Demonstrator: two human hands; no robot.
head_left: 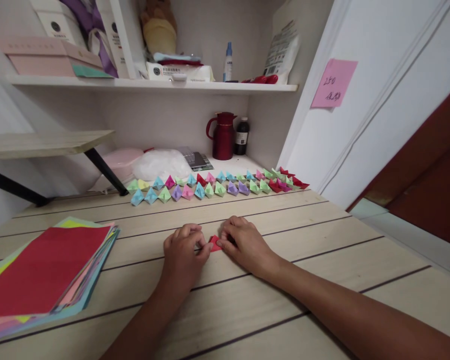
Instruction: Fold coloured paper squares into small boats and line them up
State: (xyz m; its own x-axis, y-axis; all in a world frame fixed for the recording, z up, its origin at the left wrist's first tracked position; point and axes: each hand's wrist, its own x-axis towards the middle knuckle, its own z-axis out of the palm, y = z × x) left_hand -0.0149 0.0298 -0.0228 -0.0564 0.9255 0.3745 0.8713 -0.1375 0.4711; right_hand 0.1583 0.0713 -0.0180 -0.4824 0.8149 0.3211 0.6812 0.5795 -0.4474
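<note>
A small folded red paper (214,243) lies on the wooden table (292,220) between my hands. My left hand (183,250) pinches its left side with curled fingers. From the right, my right hand (243,242) presses on it, fingers bent over the paper, so most of it is hidden. Two rows of small folded paper shapes (217,186) in several colours stand further back on the table. A stack of coloured paper sheets (41,272), red on top, lies at my left.
A dark red jug (222,135) and a dark bottle (242,136) stand at the back by the wall. A white plastic bag (161,164) and a pink box (122,161) lie behind the paper shapes. Shelves above hold boxes. A pink note (333,82) sticks on the door.
</note>
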